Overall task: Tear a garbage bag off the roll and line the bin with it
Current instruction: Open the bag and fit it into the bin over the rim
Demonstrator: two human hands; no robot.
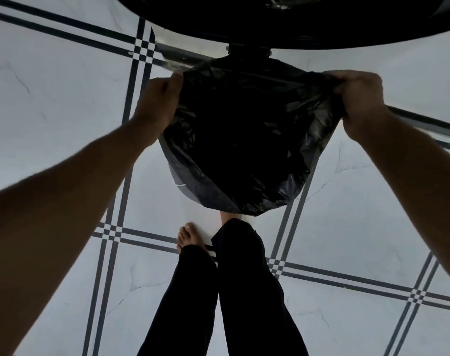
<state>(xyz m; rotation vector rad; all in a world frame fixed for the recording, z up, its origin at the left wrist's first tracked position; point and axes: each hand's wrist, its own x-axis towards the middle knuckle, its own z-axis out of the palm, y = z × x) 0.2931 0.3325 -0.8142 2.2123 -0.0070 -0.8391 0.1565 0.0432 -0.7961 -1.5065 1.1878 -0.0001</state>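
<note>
Stretching the black garbage bag [244,140] mouth over the bin [178,181], left hand [159,104] and right hand [357,98] each keep a clamped grip on its rim (opposite sides, so it spreads wide)

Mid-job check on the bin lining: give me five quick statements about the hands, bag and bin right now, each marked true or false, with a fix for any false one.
1. Both hands grip the black garbage bag at its opposite edges. True: the left hand holds the left edge and the right hand the right.
2. The bag lies flat on the tiled floor. False: it is held up and spread open.
3. A grey part of the bin shows at the bag's lower left. True.
4. The person wears shoes. False: a bare foot is visible.
5. The right hand is empty. False: it is closed on the bag's edge.
</note>
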